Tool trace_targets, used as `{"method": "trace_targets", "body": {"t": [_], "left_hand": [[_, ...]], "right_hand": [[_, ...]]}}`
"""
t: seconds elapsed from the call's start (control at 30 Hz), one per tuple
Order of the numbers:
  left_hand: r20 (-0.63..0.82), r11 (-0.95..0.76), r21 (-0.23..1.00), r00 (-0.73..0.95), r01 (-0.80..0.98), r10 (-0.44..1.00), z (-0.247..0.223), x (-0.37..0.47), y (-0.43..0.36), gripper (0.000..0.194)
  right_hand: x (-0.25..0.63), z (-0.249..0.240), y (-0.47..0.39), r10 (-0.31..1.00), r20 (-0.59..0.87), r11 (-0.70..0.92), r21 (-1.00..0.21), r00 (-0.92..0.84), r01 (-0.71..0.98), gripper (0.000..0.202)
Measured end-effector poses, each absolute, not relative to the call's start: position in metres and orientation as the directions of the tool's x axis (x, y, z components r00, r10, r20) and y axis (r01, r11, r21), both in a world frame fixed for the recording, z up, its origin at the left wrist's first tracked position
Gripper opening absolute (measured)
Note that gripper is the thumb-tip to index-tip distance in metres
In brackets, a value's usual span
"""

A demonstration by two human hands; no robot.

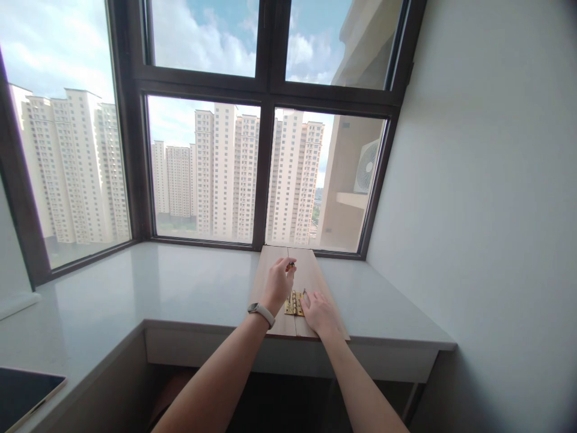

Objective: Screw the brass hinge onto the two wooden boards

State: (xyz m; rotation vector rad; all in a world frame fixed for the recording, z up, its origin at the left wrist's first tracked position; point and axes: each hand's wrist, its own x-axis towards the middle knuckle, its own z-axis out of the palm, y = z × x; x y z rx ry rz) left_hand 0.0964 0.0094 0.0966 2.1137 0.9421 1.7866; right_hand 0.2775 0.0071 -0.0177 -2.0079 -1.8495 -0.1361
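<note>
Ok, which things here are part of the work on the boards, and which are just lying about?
In use:
- wooden boards, laid side by side
- brass hinge across their seam
- small part pinched in the left hand, too small to identify
- right hand, resting beside the hinge

Lying about:
- dark tablet at the counter's near left
- white counter itself

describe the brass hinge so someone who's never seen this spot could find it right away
Start at the big dark-framed window and drop to the white counter beneath it, where two wood boards lie side by side near the front edge. The brass hinge lies flat across the seam between them, between the left hand and right hand. It is the only shiny gold metal piece there.
</note>
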Motion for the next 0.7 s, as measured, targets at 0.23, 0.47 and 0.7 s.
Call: {"method": "trace_targets", "body": {"t": [0.23, 0.47, 0.7], "left_hand": [[0.818, -0.791, 0.525, 0.070, 0.313, 0.571, 0.0973, 0.0961, 0.0053, 0.014], [0.808, -0.764, 0.540, 0.036, 0.355, 0.588, 0.0978, 0.0956, 0.0070, 0.013], [0.806, -0.762, 0.550, 0.023, 0.340, 0.592, 0.0946, 0.0958, 0.0084, 0.018]], "right_hand": [[0.2765, -0.0162, 0.0063, 0.931, 0.346, -0.036, -0.226, 0.115, 0.974, 0.064], [0.2760, -0.0141, 0.0036, 0.932, 0.344, -0.039, -0.220, 0.115, 0.975, 0.065], [0.2764, -0.0147, 0.0046, 0.934, 0.340, -0.035, -0.218, 0.110, 0.975, 0.065]]}}
